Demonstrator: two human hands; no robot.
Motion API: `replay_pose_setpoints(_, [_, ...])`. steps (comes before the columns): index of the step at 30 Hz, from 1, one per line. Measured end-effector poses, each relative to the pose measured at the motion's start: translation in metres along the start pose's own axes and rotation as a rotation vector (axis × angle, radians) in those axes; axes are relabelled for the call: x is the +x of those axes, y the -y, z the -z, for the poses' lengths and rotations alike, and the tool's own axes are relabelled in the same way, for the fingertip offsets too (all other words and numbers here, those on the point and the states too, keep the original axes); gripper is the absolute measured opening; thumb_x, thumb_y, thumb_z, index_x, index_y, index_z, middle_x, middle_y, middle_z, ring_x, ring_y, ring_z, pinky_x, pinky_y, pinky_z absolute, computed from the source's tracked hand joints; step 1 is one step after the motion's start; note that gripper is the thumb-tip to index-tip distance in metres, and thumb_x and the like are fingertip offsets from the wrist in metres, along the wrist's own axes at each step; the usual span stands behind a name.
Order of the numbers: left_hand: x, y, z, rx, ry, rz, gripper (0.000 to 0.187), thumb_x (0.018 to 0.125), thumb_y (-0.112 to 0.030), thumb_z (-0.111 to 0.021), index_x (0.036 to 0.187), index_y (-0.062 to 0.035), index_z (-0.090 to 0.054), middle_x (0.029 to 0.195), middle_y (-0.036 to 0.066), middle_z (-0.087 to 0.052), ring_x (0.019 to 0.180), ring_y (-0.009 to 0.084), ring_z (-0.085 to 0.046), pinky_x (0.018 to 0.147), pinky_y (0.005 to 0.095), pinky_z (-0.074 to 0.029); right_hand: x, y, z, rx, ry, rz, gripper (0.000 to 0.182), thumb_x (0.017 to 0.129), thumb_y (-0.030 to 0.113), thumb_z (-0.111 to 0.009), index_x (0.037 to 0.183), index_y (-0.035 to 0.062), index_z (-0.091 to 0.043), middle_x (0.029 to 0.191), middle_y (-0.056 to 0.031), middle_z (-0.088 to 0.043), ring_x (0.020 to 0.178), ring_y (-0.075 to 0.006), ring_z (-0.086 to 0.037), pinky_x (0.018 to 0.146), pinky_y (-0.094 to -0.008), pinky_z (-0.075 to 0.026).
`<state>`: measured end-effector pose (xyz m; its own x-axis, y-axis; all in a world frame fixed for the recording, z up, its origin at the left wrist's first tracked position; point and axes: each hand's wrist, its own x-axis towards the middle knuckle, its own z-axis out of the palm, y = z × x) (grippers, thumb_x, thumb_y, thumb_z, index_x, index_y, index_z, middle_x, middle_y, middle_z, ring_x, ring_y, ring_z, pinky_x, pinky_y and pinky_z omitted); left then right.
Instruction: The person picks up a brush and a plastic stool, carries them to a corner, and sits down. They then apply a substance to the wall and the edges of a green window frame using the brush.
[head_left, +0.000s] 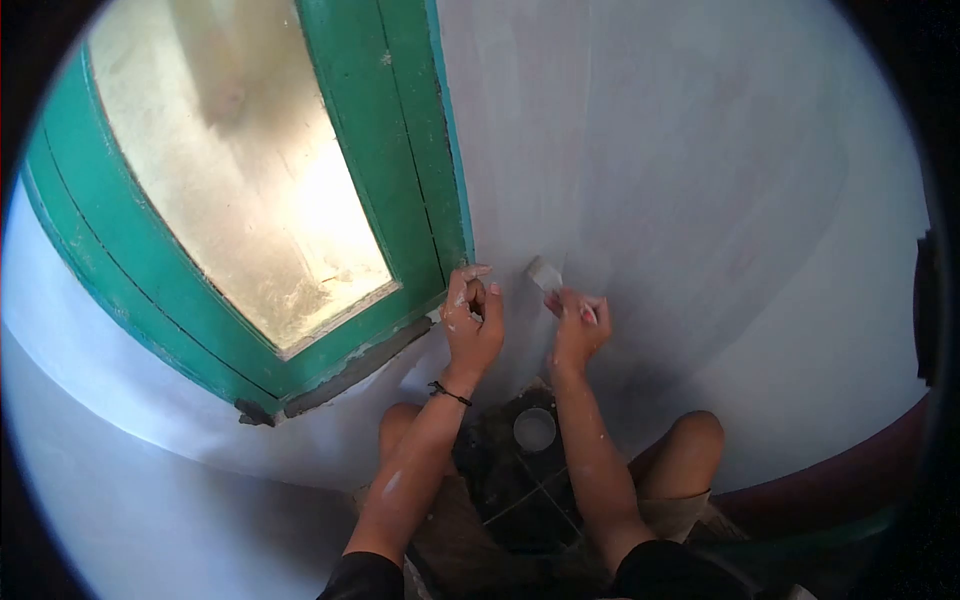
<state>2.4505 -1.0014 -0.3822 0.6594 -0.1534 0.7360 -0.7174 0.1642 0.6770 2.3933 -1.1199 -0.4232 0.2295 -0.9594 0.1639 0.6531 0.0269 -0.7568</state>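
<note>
My right hand (580,325) is closed round the handle of a paintbrush (545,273), whose pale bristles point up and left close to the wall (680,200). To its left, my left hand (473,325) is raised at the lower right corner of the green window frame (425,200). Its fingers are loosely bent, with a gap between thumb and forefinger and nothing seen between them. White paint smears mark the left fingers and forearm. Below and between my forearms, a round container of whitish paint (535,430) stands on dark tiles (530,500).
The frame holds a bright glass pane (250,180). A rough, grey broken edge (360,370) runs under the frame. My bent knees (695,440) are close to the wall on both sides. A dark red band (830,470) follows the wall's base at right.
</note>
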Motion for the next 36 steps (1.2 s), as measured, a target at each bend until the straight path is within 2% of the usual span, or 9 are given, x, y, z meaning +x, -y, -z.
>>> replay_pose_setpoints(3, [0.001, -0.002, 0.002, 0.019, -0.022, -0.006, 0.018, 0.094, -0.001, -0.062, 0.113, -0.0029, -0.062, 0.061, -0.002, -0.037, 0.055, 0.0073, -0.036, 0.052, 0.0266, -0.031, 0.016, 0.045, -0.057, 0.151, 0.145, 0.059, 0.023, 0.087, -0.002, -0.073, 0.082, 0.0008, -0.051, 0.080, -0.0127, -0.066, 0.070, -0.0221, -0.071, 0.070, -0.0398, -0.065])
replay_pose_setpoints(7, [0.001, -0.006, 0.005, -0.011, -0.030, -0.004, 0.019, 0.094, -0.001, -0.062, 0.112, -0.0029, -0.062, 0.060, -0.001, -0.038, 0.054, 0.0073, -0.037, 0.052, 0.0273, -0.031, 0.041, 0.129, -0.141, 0.287, 0.314, 0.143, 0.030, 0.085, -0.007, -0.071, 0.075, 0.0071, -0.046, 0.083, -0.0097, -0.065, 0.068, -0.0250, -0.069, 0.071, -0.0400, -0.067])
replay_pose_setpoints(14, [0.003, -0.006, 0.009, -0.025, -0.025, 0.001, 0.018, 0.095, -0.001, -0.062, 0.112, -0.0024, -0.062, 0.060, -0.001, -0.039, 0.055, 0.0064, -0.038, 0.053, 0.0266, -0.032, 0.077, 0.235, -0.225, 0.657, 0.362, 0.260, 0.012, 0.090, -0.007, -0.063, 0.089, -0.0055, -0.051, 0.103, -0.0194, -0.060, 0.094, -0.0317, -0.069, 0.090, -0.0394, -0.068])
replay_pose_setpoints(18, [0.002, -0.008, 0.011, -0.016, -0.012, 0.003, 0.016, 0.097, -0.001, -0.062, 0.112, -0.0019, -0.062, 0.062, -0.003, -0.041, 0.060, 0.0044, -0.039, 0.056, 0.0242, -0.034, 0.080, 0.218, -0.225, 0.666, 0.359, 0.143, 0.012, 0.092, -0.006, -0.061, 0.090, -0.0074, -0.049, 0.109, -0.0189, -0.057, 0.099, -0.0330, -0.067, 0.095, -0.0406, -0.065])
replay_pose_setpoints(22, [0.004, -0.016, 0.013, -0.020, -0.028, 0.016, 0.015, 0.097, -0.002, -0.062, 0.112, -0.0015, -0.061, 0.062, -0.003, -0.041, 0.060, 0.0044, -0.039, 0.056, 0.0240, -0.034, 0.069, 0.127, -0.179, 0.525, 0.237, 0.052, 0.015, 0.092, -0.006, -0.064, 0.090, -0.0036, -0.049, 0.105, -0.0157, -0.057, 0.097, -0.0320, -0.065, 0.096, -0.0428, -0.064])
replay_pose_setpoints(27, [0.006, -0.010, 0.017, -0.029, -0.066, 0.004, 0.016, 0.094, -0.002, -0.063, 0.110, -0.0017, -0.062, 0.060, -0.001, -0.042, 0.056, 0.0062, -0.041, 0.053, 0.0256, -0.034, 0.028, 0.049, -0.068, 0.262, 0.059, -0.087, 0.028, 0.087, -0.007, -0.068, 0.082, 0.0046, -0.042, 0.092, -0.0118, -0.056, 0.087, -0.0275, -0.065, 0.084, -0.0426, -0.068])
replay_pose_setpoints(31, [0.007, -0.009, 0.017, -0.056, -0.089, 0.003, 0.016, 0.093, -0.001, -0.063, 0.109, -0.0020, -0.062, 0.059, 0.001, -0.041, 0.053, 0.0069, -0.041, 0.052, 0.0256, -0.034, 0.005, 0.055, -0.033, 0.025, -0.029, -0.154, 0.030, 0.086, -0.006, -0.066, 0.078, 0.0068, -0.041, 0.082, -0.0067, -0.055, 0.075, -0.0221, -0.064, 0.072, -0.0411, -0.069])
replay_pose_setpoints(34, [0.006, -0.008, 0.016, -0.061, -0.088, -0.004, 0.016, 0.093, -0.001, -0.063, 0.109, -0.0019, -0.062, 0.058, 0.000, -0.041, 0.054, 0.0066, -0.041, 0.052, 0.0254, -0.034, 0.031, 0.052, -0.055, 0.058, 0.098, 0.089, 0.032, 0.087, -0.007, -0.065, 0.075, 0.0083, -0.040, 0.078, -0.0039, -0.053, 0.072, -0.0187, -0.062, 0.070, -0.0412, -0.069])
replay_pose_setpoints(36, [0.005, -0.011, 0.015, -0.037, -0.087, -0.003, 0.016, 0.093, -0.001, -0.063, 0.109, -0.0019, -0.062, 0.058, 0.000, -0.041, 0.054, 0.0066, -0.041, 0.052, 0.0252, -0.034, 0.046, 0.086, -0.101, 0.185, 0.195, 0.169, 0.034, 0.086, -0.008, -0.065, 0.073, 0.0102, -0.039, 0.077, -0.0034, -0.052, 0.071, -0.0170, -0.060, 0.070, -0.0414, -0.069])
